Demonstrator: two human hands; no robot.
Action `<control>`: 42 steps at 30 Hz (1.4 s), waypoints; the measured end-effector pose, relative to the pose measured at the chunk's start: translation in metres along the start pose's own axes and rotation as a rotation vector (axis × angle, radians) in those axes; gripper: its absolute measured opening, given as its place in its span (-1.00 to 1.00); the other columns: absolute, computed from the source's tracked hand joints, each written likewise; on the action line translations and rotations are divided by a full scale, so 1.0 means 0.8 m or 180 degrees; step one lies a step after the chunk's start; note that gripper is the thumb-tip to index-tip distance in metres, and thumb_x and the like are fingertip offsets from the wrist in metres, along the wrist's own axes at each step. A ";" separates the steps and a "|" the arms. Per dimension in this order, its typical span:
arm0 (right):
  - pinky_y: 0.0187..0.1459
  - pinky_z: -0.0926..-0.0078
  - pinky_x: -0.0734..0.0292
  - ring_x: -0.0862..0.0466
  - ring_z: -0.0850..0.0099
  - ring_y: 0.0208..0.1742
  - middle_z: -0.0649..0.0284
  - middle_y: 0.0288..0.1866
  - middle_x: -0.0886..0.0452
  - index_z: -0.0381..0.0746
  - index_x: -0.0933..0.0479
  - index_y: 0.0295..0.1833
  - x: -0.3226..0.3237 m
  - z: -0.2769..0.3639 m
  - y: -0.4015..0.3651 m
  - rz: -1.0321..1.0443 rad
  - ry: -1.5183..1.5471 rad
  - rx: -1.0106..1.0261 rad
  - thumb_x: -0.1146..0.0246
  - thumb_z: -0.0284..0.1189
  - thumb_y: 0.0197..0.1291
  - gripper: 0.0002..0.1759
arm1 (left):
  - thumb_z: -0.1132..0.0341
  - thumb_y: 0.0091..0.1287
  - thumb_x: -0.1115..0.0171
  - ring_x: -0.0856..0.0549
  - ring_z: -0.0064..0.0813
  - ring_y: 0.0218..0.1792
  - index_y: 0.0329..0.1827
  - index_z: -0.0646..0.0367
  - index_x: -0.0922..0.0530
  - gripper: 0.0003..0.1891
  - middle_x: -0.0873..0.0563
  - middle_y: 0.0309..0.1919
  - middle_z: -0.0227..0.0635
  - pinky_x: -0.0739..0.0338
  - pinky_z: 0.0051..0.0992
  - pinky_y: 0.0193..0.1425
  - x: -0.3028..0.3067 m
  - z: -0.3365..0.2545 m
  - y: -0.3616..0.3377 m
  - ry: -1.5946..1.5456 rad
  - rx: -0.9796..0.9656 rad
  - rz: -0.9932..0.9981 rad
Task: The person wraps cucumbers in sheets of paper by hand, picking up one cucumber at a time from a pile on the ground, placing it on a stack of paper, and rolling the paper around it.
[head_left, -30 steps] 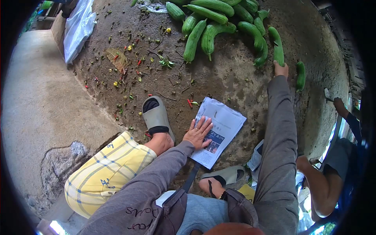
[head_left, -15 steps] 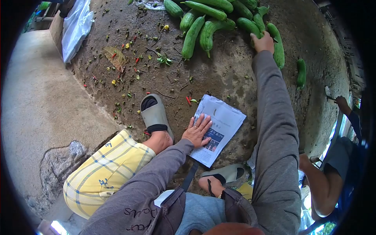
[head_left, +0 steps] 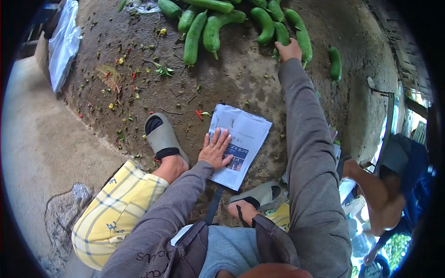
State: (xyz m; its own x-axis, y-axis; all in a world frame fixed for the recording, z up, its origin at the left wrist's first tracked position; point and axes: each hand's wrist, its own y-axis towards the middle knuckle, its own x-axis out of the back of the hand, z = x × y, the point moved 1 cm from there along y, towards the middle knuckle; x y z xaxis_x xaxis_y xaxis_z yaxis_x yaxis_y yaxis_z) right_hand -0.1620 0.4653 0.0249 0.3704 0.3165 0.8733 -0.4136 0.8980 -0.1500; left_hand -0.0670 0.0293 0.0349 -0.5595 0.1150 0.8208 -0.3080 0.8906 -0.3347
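Observation:
My left hand (head_left: 215, 148) lies flat, fingers spread, on a stack of printed papers (head_left: 245, 127) on the ground between my feet. Out ahead, my right hand (head_left: 289, 50) is closed around the near end of a small green gourd (head_left: 281, 33); the fingers partly cover it. Just right of that hand lies a longer green gourd (head_left: 301, 39). A curved gourd (head_left: 263, 27) is on its left, and several more gourds (head_left: 194, 39) are heaped at the top of the view.
A lone gourd (head_left: 335, 65) lies farther right. Small red and yellow bits and a dry leaf (head_left: 109, 78) litter the ground at left. A white plastic bag (head_left: 65, 44) lies by the raised concrete ledge (head_left: 41, 125). Another person's leg (head_left: 375, 194) is at lower right.
The view has shifted, so the scene sits farther left and up. My right hand has drawn back slightly toward me with the small gourd. My left hand stays on the papers.

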 end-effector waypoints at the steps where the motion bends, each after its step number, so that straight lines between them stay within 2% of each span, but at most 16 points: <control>1: 0.15 0.27 -0.43 -0.54 0.13 0.14 -0.04 0.13 -0.53 -0.25 -0.40 0.23 0.006 -0.004 0.000 0.0323 0.0398 -0.0303 -0.31 0.05 -0.07 -0.18 | -0.13 0.14 -0.15 0.24 -0.23 0.51 0.46 0.04 -0.09 -0.15 0.04 0.50 -0.34 0.38 -0.02 0.48 0.000 0.000 0.000 0.0011 0.0010 0.0016; 3: 0.15 0.28 -0.42 -0.54 0.13 0.15 -0.03 0.13 -0.53 -0.26 -0.41 0.24 0.015 -0.011 0.002 0.0983 0.1204 -0.0895 -0.30 0.01 -0.06 -0.21 | -0.14 0.15 -0.14 0.24 -0.23 0.51 0.46 0.03 -0.09 -0.15 0.06 0.50 -0.35 0.36 0.00 0.48 -0.001 0.000 0.000 0.0029 0.0024 0.0017; 7: 0.08 0.34 -0.47 -0.61 0.18 0.04 0.01 0.07 -0.58 -0.27 -0.45 0.20 0.039 -0.038 -0.011 0.0580 0.0123 0.0333 -0.29 -0.06 -0.02 -0.29 | -0.14 0.15 -0.13 0.22 -0.22 0.51 0.45 0.02 -0.11 -0.16 0.06 0.50 -0.34 0.34 0.03 0.47 -0.003 0.001 0.000 0.0046 0.0022 0.0041; 9: 0.09 0.34 -0.46 -0.61 0.20 0.03 0.03 0.05 -0.60 -0.21 -0.54 0.11 0.077 -0.045 -0.022 0.0321 0.0501 0.0501 -0.27 -0.11 0.02 -0.43 | -0.14 0.15 -0.13 0.22 -0.22 0.51 0.45 0.02 -0.11 -0.17 0.06 0.50 -0.34 0.34 0.03 0.47 -0.003 0.001 0.000 0.0075 0.0009 0.0031; 11: 0.14 0.31 -0.42 -0.56 0.20 0.10 0.07 0.03 -0.60 -0.12 -0.60 0.02 0.103 -0.086 0.005 -0.0488 0.0803 0.0504 -0.27 -0.13 0.05 -0.55 | -0.14 0.15 -0.13 0.22 -0.21 0.51 0.45 0.02 -0.11 -0.17 0.05 0.50 -0.34 0.34 0.02 0.47 -0.002 0.000 0.000 0.0079 0.0020 0.0017; 13: 0.14 0.30 -0.40 -0.54 0.18 0.12 0.07 -0.02 -0.62 -0.13 -0.59 0.03 0.129 -0.141 0.032 -0.1582 -0.0240 0.0553 -0.32 -0.12 0.00 -0.52 | -0.14 0.15 -0.14 0.22 -0.21 0.51 0.45 0.02 -0.11 -0.17 0.05 0.50 -0.34 0.35 0.02 0.47 -0.001 0.000 0.001 0.0057 0.0024 0.0004; 15: 0.16 0.24 -0.38 -0.50 0.14 0.15 0.05 -0.04 -0.62 -0.16 -0.55 0.07 0.129 -0.172 0.038 -0.2160 -0.1049 -0.0689 -0.36 -0.09 -0.04 -0.44 | -0.14 0.15 -0.14 0.22 -0.21 0.51 0.45 0.02 -0.11 -0.17 0.05 0.50 -0.34 0.35 0.01 0.47 -0.001 -0.001 0.001 0.0062 0.0019 0.0012; 18: 0.10 0.22 -0.44 -0.56 0.06 0.02 0.04 -0.07 -0.62 -0.20 -0.48 0.14 0.118 -0.238 0.066 -0.1304 -0.1363 -0.0770 -0.39 -0.07 -0.08 -0.33 | -0.13 0.14 -0.15 0.22 -0.21 0.51 0.45 0.02 -0.12 -0.16 0.04 0.50 -0.33 0.36 0.01 0.48 -0.002 0.001 0.001 0.0047 0.0020 0.0004; 21: -0.12 0.32 -0.53 -0.61 0.16 -0.18 0.12 -0.13 -0.61 -0.25 -0.46 0.11 0.127 -0.264 0.080 -0.0736 -0.1039 -0.0607 -0.39 -0.06 -0.05 -0.32 | -0.13 0.14 -0.16 0.22 -0.22 0.51 0.45 0.02 -0.12 -0.16 0.03 0.50 -0.33 0.35 0.00 0.48 -0.001 0.001 0.000 0.0043 0.0040 -0.0004; 24: -0.35 0.44 -0.51 -0.61 0.32 -0.31 0.22 -0.20 -0.59 -0.28 -0.47 0.04 0.133 -0.259 0.059 -0.0284 0.1880 -0.1711 -0.35 -0.12 0.05 -0.45 | -0.12 0.14 -0.16 0.22 -0.23 0.51 0.45 0.02 -0.12 -0.16 0.03 0.50 -0.34 0.35 0.00 0.48 0.000 0.001 0.001 0.0070 0.0000 -0.0050; 27: -0.45 0.51 -0.43 -0.58 0.45 -0.34 0.28 -0.20 -0.57 -0.26 -0.48 -0.01 0.133 -0.234 -0.005 0.0255 0.3561 -0.1563 -0.27 -0.23 0.16 -0.62 | -0.13 0.14 -0.15 0.22 -0.23 0.51 0.45 0.04 -0.11 -0.16 0.04 0.50 -0.33 0.35 -0.02 0.48 0.002 -0.001 0.000 0.0089 0.0026 -0.0002; 29: -0.37 0.47 -0.43 -0.58 0.45 -0.28 0.28 -0.18 -0.57 -0.20 -0.49 0.00 0.140 -0.194 -0.071 0.0784 0.3879 -0.1249 -0.21 -0.27 0.21 -0.69 | -0.13 0.15 -0.13 0.22 -0.24 0.51 0.45 0.05 -0.11 -0.16 0.04 0.50 -0.33 0.35 -0.03 0.49 0.003 -0.002 0.001 0.0111 0.0019 -0.0021; 33: -0.15 0.48 -0.38 -0.54 0.48 -0.11 0.34 -0.06 -0.56 -0.14 -0.46 0.07 0.144 -0.117 -0.213 0.1781 0.3927 -0.1316 -0.20 -0.25 0.19 -0.64 | -0.13 0.17 -0.12 0.23 -0.24 0.51 0.46 0.07 -0.09 -0.16 0.05 0.50 -0.32 0.33 -0.03 0.49 0.009 -0.006 -0.001 0.0177 -0.0001 -0.0092; 35: -0.12 0.50 -0.39 -0.53 0.51 -0.08 0.35 -0.02 -0.56 -0.15 -0.43 0.14 0.129 -0.100 -0.267 0.2090 0.3859 -0.1494 -0.22 -0.31 0.16 -0.58 | -0.11 0.16 -0.15 0.21 -0.24 0.51 0.46 0.07 -0.08 -0.16 0.05 0.50 -0.32 0.31 0.00 0.48 0.011 -0.008 0.000 0.0122 -0.0006 -0.0168; 37: -0.09 0.51 -0.41 -0.53 0.55 -0.05 0.35 -0.01 -0.55 -0.16 -0.41 0.20 0.099 -0.091 -0.311 0.2577 0.4114 -0.0874 -0.27 -0.40 0.12 -0.51 | -0.09 0.15 -0.17 0.19 -0.24 0.51 0.45 0.08 -0.09 -0.15 0.04 0.50 -0.31 0.29 0.04 0.47 0.028 -0.017 0.000 0.0265 0.0049 -0.0017; 42: -0.20 0.59 -0.48 -0.57 0.54 -0.12 0.35 -0.05 -0.58 -0.19 -0.39 0.24 0.052 -0.092 -0.403 0.2775 0.3333 -0.0860 -0.36 -0.51 0.01 -0.39 | -0.09 0.09 -0.24 0.11 -0.22 0.50 0.41 0.09 -0.18 -0.16 -0.04 0.48 -0.29 0.24 0.10 0.46 0.060 -0.027 -0.030 0.0646 -0.0136 0.0023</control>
State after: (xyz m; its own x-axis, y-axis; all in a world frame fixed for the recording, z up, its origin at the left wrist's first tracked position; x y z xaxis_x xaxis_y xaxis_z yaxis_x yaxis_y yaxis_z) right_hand 0.0482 0.2115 0.0755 0.5726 0.7706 -0.2798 -0.7038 0.2870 -0.6499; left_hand -0.0699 0.0226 0.0924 -0.3937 0.2038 0.8964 -0.2692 0.9068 -0.3244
